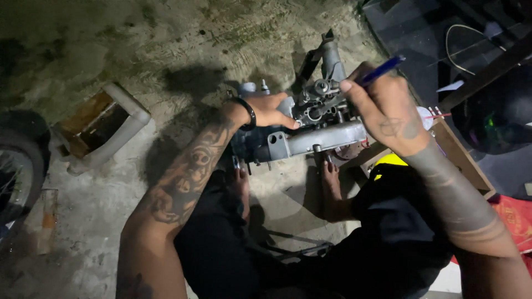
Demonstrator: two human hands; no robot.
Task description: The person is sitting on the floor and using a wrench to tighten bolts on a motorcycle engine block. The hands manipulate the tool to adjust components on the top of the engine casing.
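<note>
A grey metal engine block stands on the concrete floor between my bare feet. My left hand, with a black band at the wrist, rests on the block's left side, its fingers pointing at the top parts. My right hand is closed around a blue-handled tool whose metal shaft reaches down into the engine's upper mechanism. Both forearms are tattooed. The tool's tip is hidden among the parts.
A white open box with a brown inside lies at the left. A spoked wheel shows at the left edge. A wooden tray and dark objects sit at the right, with a yellow item near my knee.
</note>
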